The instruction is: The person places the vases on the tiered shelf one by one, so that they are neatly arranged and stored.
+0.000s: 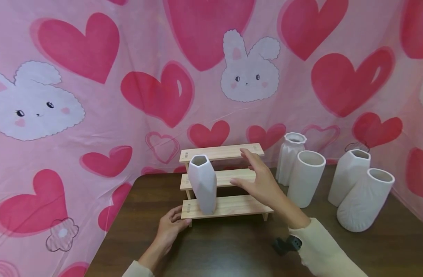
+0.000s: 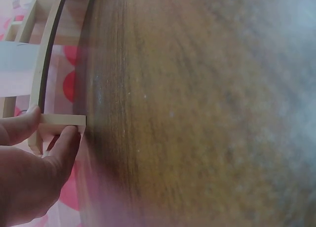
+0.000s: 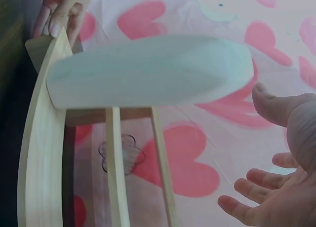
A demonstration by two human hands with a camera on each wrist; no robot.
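Observation:
A faceted white vase [image 1: 202, 184] stands upright at the left end of the lowest board of a three-step wooden display shelf [image 1: 232, 206]. My left hand [image 1: 170, 227] holds the shelf's front left corner. In the left wrist view, its thumb lies against the board and its fingers curl round the short leg [image 2: 64, 120]. Right of the vase, my right hand [image 1: 261, 181] is spread in the air over the shelf, thumb apart from the fingers, holding nothing. The right wrist view shows this open hand [image 3: 281, 172] beyond the vase's mouth end.
To the right on the dark wooden table [image 1: 225, 254] stand a fluted white vase [image 1: 284, 161], a cylindrical one [image 1: 305, 181], an angular one [image 1: 348, 179] and a tilted, rounded one [image 1: 363, 202]. A pink cloth [image 1: 149, 42] with hearts and rabbits hangs behind.

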